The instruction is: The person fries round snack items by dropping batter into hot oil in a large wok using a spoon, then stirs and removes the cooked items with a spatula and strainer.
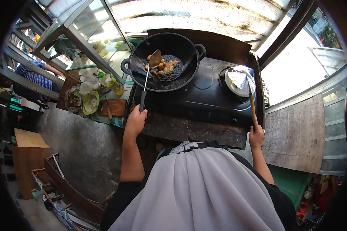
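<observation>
My left hand (135, 121) is closed around the dark handle of a metal spatula (155, 59). Its blade reaches into a black wok (142, 48), against several browned pieces of food (165, 67) frying in bubbling oil. On the right, my right hand (256, 135) grips the wooden handle of a skimmer (241, 79). The skimmer's shiny head lies over a round metal pan or plate (233, 91) on the right burner; glare hides its detail. The wok sits on the left side of the black stove (204, 98).
Left of the stove, a counter carries a green bowl (90, 103), a bottle of yellowish oil (118, 89), a cutting board (115, 106) and plastic bags. A glass case (100, 38) stands behind. Another person's striped sleeve (38, 79) shows at far left. A cardboard box (29, 165) stands on the floor.
</observation>
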Available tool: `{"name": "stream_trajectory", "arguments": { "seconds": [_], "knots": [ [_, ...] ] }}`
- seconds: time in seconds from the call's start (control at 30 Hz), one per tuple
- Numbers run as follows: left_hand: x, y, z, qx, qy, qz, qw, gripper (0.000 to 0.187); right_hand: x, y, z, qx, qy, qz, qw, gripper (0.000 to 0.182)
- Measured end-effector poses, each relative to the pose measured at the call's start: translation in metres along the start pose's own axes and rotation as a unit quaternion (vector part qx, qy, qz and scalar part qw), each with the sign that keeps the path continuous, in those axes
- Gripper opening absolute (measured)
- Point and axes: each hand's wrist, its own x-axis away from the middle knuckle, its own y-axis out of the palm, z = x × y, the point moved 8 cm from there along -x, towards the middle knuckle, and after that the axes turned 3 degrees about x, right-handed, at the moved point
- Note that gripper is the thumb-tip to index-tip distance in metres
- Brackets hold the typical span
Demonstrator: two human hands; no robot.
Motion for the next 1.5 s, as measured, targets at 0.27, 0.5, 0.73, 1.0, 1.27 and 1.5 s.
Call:
{"name": "stream_trajectory", "arguments": {
  "seconds": [0.27, 0.5, 0.73, 1.0, 1.27, 1.5],
  "knots": [
    [0.019, -0.011, 0.033, -0.282, 0.055, 0.114, 0.951, 0.044, -0.038, -0.006, -0.053, -0.201, -0.021, 0.025, 0.979, 0.051],
    [0.021, -0.015, 0.031, -0.330, 0.060, 0.165, 0.928, 0.043, -0.106, 0.043, -0.136, -0.425, 0.074, -0.277, 0.859, 0.055],
    [0.021, -0.035, 0.045, -0.373, 0.056, 0.158, 0.913, 0.044, -0.193, 0.061, -0.237, -0.066, -0.159, -0.251, 0.953, 0.052],
    [0.004, -0.069, 0.082, -0.448, 0.037, 0.119, 0.885, 0.050, -0.224, 0.060, -0.321, 0.223, -0.264, -0.295, 0.891, 0.039],
    [-0.024, -0.071, 0.117, -0.477, 0.011, 0.074, 0.876, 0.040, -0.200, 0.074, -0.327, 0.204, -0.185, -0.520, 0.808, 0.033],
    [-0.041, -0.062, 0.128, -0.457, -0.002, 0.036, 0.889, 0.038, -0.190, 0.128, -0.328, 0.064, -0.126, -0.582, 0.801, 0.034]
  ]
}}
